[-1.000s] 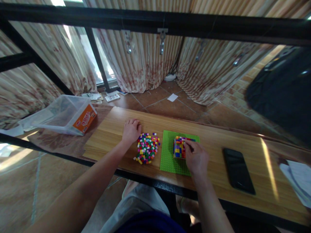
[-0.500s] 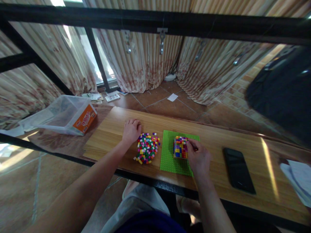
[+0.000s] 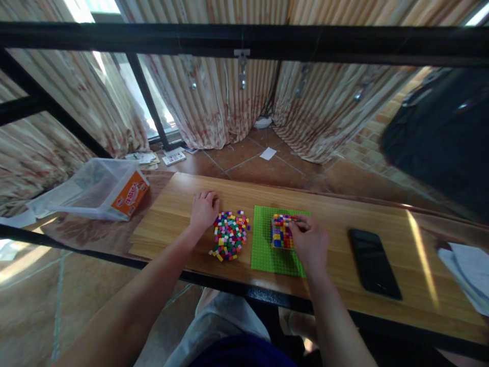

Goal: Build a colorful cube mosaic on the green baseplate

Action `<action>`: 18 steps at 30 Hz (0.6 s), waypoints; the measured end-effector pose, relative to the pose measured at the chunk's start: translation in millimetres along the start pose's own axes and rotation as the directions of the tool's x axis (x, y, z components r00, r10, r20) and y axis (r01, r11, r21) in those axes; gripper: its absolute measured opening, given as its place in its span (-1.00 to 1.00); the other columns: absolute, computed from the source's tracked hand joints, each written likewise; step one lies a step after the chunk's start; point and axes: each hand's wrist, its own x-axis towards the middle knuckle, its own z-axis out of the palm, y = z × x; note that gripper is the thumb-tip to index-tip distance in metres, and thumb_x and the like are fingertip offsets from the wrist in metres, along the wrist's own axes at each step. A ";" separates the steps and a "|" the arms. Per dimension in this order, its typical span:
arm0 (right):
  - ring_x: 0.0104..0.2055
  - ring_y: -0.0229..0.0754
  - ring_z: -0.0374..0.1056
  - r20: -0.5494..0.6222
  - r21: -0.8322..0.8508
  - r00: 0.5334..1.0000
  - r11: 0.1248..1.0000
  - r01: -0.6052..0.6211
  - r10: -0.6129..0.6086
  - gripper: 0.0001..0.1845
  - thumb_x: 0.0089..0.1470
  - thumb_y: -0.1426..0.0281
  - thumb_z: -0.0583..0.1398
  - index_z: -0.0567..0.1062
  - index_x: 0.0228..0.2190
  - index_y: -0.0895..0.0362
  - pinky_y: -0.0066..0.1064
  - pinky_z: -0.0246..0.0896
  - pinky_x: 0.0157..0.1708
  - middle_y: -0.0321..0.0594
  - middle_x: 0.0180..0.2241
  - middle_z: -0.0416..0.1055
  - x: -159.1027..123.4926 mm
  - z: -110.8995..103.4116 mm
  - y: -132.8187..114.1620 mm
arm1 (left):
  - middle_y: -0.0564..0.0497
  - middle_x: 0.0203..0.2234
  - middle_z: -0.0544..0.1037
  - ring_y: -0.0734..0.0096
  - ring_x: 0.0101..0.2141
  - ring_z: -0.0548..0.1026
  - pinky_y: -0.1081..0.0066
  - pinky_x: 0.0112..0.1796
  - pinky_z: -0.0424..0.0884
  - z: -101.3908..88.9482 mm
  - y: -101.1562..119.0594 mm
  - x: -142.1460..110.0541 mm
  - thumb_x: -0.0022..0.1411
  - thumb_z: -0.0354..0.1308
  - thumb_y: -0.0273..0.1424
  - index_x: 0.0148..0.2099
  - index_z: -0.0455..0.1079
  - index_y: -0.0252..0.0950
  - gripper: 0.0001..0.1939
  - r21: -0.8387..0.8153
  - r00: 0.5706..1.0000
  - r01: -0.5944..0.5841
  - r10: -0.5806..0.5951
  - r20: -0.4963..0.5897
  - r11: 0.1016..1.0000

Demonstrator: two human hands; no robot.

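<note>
My right hand (image 3: pixel 310 243) is over a green studded baseplate (image 3: pixel 262 260), its thumb and forefinger pinched at the right side of a block built from small multicoloured toy bricks (image 3: pixel 280 235). Whatever may be between those fingertips is too small to make out. On the wooden board, my left hand (image 3: pixel 205 208) rests palm down with its fingers loosely apart, and holds nothing. Just to its right lies a loose pile of small coloured bricks (image 3: pixel 230 235). The pile and the baseplate are apart, with a strip of wood between them.
A black phone (image 3: pixel 375 262) lies right of the baseplate, with white papers (image 3: pixel 468 270) at the far right. At the left stands a clear plastic box (image 3: pixel 89 191) with an orange label. A dark metal bar (image 3: pixel 244 43) crosses above, before curtains (image 3: pixel 229 102).
The view has shifted slightly. My right hand stays at the brick block with its fingers a little shifted. The left hand rests in the same place.
</note>
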 end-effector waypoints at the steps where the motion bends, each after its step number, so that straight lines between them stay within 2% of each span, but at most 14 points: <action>1: -0.41 -0.13 0.45 -0.001 -0.005 1.000 1.000 0.000 0.000 -0.65 -0.04 0.25 0.15 0.54 -0.22 0.12 -0.35 0.26 -0.37 -0.19 -0.43 0.57 0.5 -0.4 -0.8 | -0.14 -0.06 0.46 0.12 -0.04 0.37 0.12 0.03 0.26 -0.1 0.1 0.0 0.24 -0.01 -0.38 -0.09 0.39 -0.28 -0.76 0.004 1.000 -0.001 0.001 -0.001 1.000; 7: -0.38 -0.10 0.45 -0.018 -0.064 0.998 0.997 0.051 -0.052 -0.66 -0.03 0.28 0.14 0.53 -0.22 0.14 -0.30 0.24 -0.34 -0.16 -0.43 0.56 1.5 0.6 -1.3 | -0.16 -0.08 0.47 0.10 -0.04 0.37 0.08 0.04 0.25 -2.8 1.5 0.2 0.23 0.00 -0.38 -0.12 0.41 -0.27 -0.77 -0.053 1.000 0.009 -0.009 0.001 0.999; 12: -0.38 -0.11 0.45 0.033 -0.033 0.998 0.998 0.047 -0.046 -0.70 -0.01 0.28 0.14 0.54 -0.26 0.15 -0.30 0.26 -0.35 -0.15 -0.42 0.56 0.4 -4.2 -4.2 | -0.13 -0.11 0.50 0.12 -0.01 0.38 0.07 0.09 0.23 -0.3 -4.3 1.1 0.14 0.07 -0.39 -0.20 0.43 -0.25 -0.82 -0.303 0.996 0.080 -0.090 -0.019 0.950; 14: -0.38 -0.12 0.45 0.008 0.054 0.999 0.997 0.053 -0.054 -0.69 0.00 0.26 0.15 0.54 -0.27 0.17 -0.29 0.30 -0.34 -0.11 -0.40 0.55 1.3 -17.7 -8.8 | -0.13 -0.18 0.53 0.14 -0.08 0.43 0.10 0.05 0.29 0.4 -7.0 3.4 0.12 0.08 -0.37 -0.24 0.44 -0.27 -0.83 -0.364 0.992 0.099 -0.120 -0.035 0.926; 16: -0.37 -0.12 0.45 -0.101 0.156 0.990 0.982 0.110 -0.095 -0.65 0.03 0.22 0.15 0.54 -0.25 0.20 -0.28 0.33 -0.33 -0.08 -0.37 0.54 2.5 -39.4 -14.8 | -0.11 -0.27 0.55 0.20 -0.19 0.48 0.15 -0.07 0.40 -5.0 -8.1 8.2 0.14 0.05 -0.34 -0.23 0.44 -0.28 -0.80 -0.417 0.985 0.123 -0.161 -0.056 0.900; 18: -0.31 -0.12 0.44 -0.235 0.190 0.959 0.960 0.206 -0.159 -0.62 0.08 0.19 0.14 0.52 -0.18 0.18 -0.26 0.35 -0.29 -0.10 -0.31 0.53 2.8 -64.1 -20.4 | -0.08 -0.32 0.56 0.28 -0.27 0.50 0.24 -0.19 0.46 -22.4 -6.9 16.0 0.20 -0.01 -0.31 -0.17 0.44 -0.30 -0.74 -0.480 0.974 0.146 -0.210 -0.082 0.865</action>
